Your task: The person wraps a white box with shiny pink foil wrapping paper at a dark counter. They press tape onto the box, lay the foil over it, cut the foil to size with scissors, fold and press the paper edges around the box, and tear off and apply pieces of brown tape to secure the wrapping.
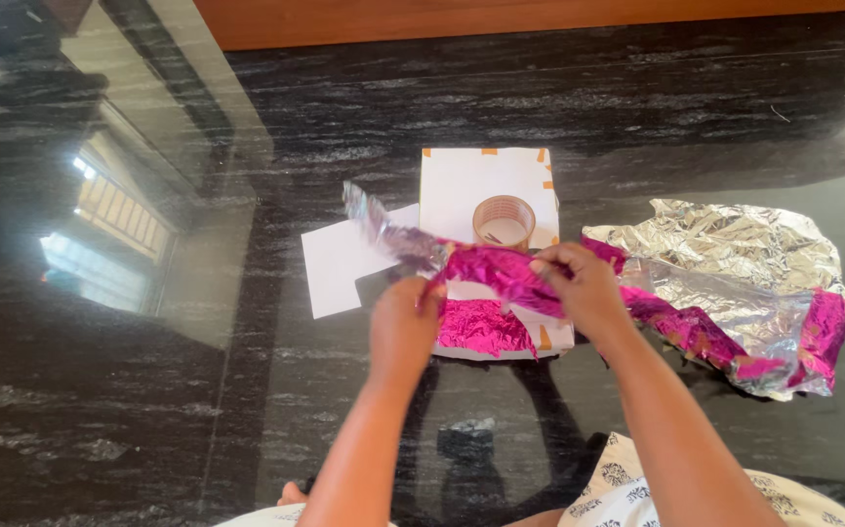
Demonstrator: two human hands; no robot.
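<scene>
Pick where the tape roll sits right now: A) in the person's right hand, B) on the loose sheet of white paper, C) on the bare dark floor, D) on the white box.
D: the tape roll stands on top of the white box, just beyond the left hand and right hand, which both grip the pink foil wrap rather than the roll.

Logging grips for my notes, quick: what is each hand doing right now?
Left hand: closed on the pink foil strip, above the white box.
Right hand: closed, pinching the same foil strip.
</scene>
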